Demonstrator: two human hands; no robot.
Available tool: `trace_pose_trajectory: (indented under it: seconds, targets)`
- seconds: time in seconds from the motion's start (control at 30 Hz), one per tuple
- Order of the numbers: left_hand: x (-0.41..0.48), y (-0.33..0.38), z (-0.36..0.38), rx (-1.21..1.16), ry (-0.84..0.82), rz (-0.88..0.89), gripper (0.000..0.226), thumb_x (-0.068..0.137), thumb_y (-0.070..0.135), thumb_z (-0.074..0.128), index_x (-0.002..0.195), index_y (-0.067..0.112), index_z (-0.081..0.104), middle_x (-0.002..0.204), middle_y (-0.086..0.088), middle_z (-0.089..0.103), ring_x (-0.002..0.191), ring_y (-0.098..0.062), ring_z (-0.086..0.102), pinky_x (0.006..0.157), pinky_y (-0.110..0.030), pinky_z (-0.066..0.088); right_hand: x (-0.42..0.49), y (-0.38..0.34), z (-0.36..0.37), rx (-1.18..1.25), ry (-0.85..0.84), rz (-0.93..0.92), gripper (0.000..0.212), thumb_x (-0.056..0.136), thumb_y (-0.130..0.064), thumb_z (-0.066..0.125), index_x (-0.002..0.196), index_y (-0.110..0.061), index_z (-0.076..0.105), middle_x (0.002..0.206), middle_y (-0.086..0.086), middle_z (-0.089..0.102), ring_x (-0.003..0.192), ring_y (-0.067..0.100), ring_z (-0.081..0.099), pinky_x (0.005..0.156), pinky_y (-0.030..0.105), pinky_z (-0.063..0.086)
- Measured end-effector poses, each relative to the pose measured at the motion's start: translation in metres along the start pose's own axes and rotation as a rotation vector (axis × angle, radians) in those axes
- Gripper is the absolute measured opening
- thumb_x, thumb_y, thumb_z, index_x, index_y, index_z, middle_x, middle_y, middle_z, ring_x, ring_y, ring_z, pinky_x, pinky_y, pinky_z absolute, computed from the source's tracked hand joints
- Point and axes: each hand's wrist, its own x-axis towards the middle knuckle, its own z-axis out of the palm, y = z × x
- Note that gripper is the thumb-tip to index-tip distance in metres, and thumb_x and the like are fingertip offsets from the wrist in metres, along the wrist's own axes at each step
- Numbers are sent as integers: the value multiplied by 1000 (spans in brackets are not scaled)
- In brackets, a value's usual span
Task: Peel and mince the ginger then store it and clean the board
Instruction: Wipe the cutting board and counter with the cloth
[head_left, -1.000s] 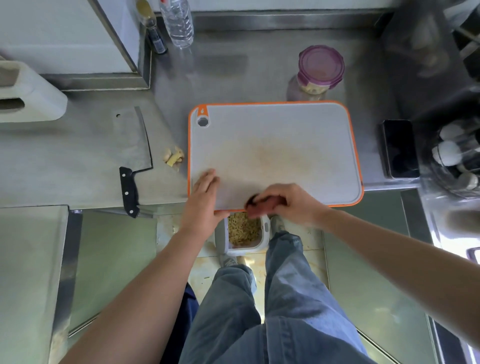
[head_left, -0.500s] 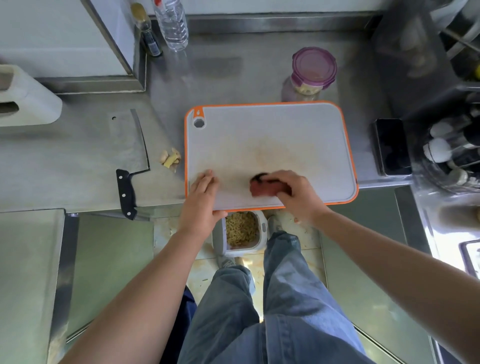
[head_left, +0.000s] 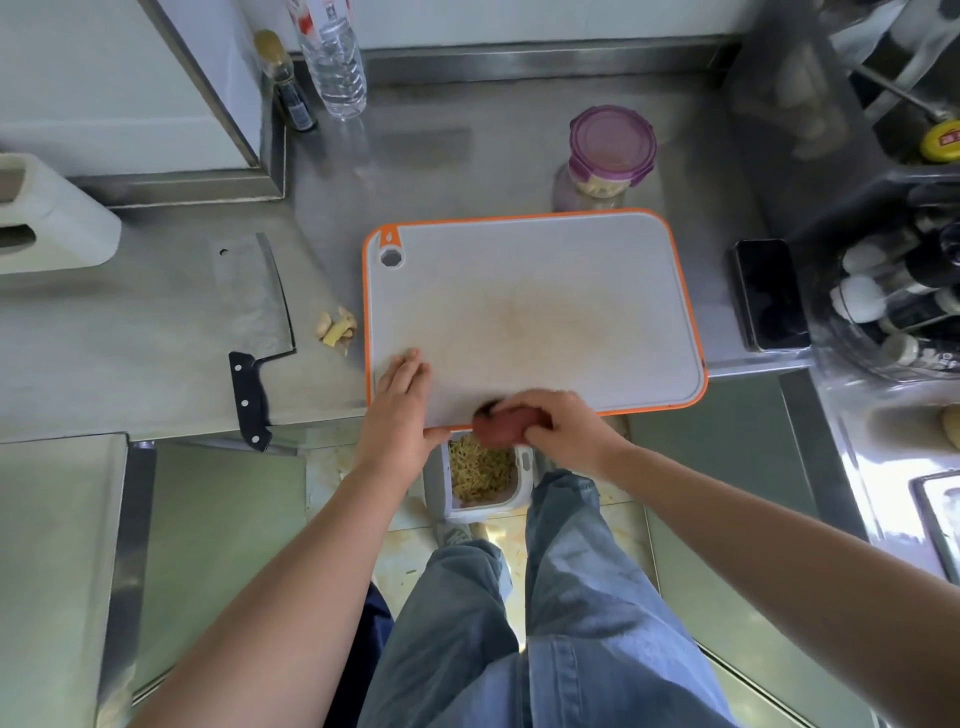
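Cutting board (head_left: 530, 312): flat, round-cornered plastic slab with a pale grey face faintly stained tan at centre, an orange rim and a hanging hole at the far-left corner. It lies on the steel counter (head_left: 156, 364), near edge overhanging a white bin (head_left: 434, 483) of scraps. Judged stiff, light and liable to slide on steel; best steadied at a corner or taken by the rim. Left hand (head_left: 397, 410): fingers straight and together, pressing the near-left corner. Right hand (head_left: 566, 431): fingers curled round a dark red pad (head_left: 501, 423), blurred, at the near edge.

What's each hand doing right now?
Left hand: open, fingers flat on the cutting board.
Right hand: closed around a dark red rag at the board's near edge.
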Motion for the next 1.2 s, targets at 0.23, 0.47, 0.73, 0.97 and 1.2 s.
trace_pose_trajectory:
  seconds: [0.23, 0.47, 0.73, 0.97, 1.2]
  targets:
    - [-1, 2, -3, 7, 7, 13, 82, 77, 25, 77, 145, 7, 34, 158, -5, 21, 146, -22, 15, 118, -28, 13, 41, 4, -23, 10, 470, -19, 59, 77, 14, 46, 131, -11, 53, 125, 10, 57, 116, 26, 51, 100, 27, 40]
    - [-3, 0, -6, -22, 14, 1, 86, 74, 30, 79, 144, 6, 35, 156, -4, 24, 145, -19, 20, 117, -26, 14, 29, -6, -10, -68, -157, -26, 51, 74, 10, 51, 107, -23, 71, 92, -8, 66, 76, 3, 57, 66, 6, 39]
    - [-15, -10, -9, -17, 18, -5, 73, 81, 30, 73, 143, 15, 37, 158, -2, 16, 147, -18, 12, 111, -34, 32, 96, -7, -48, -30, 517, -104, 53, 76, 12, 49, 125, -6, 58, 121, 14, 61, 113, 24, 55, 97, 23, 38]
    - [-13, -12, -7, -48, 50, -17, 72, 78, 30, 76, 140, 16, 43, 156, 1, 25, 145, -18, 18, 112, -32, 29, 47, -12, -11, -125, -179, -119, 44, 73, 9, 57, 102, -20, 73, 93, -6, 67, 79, 3, 59, 74, 15, 45]
    - [-10, -13, -4, 54, 61, 21, 72, 74, 32, 78, 135, 13, 46, 150, -8, 32, 140, -25, 26, 111, -35, 32, 50, -14, -52, -5, 209, -53, 54, 76, 15, 47, 117, -16, 65, 104, -2, 64, 84, 6, 57, 69, -1, 37]
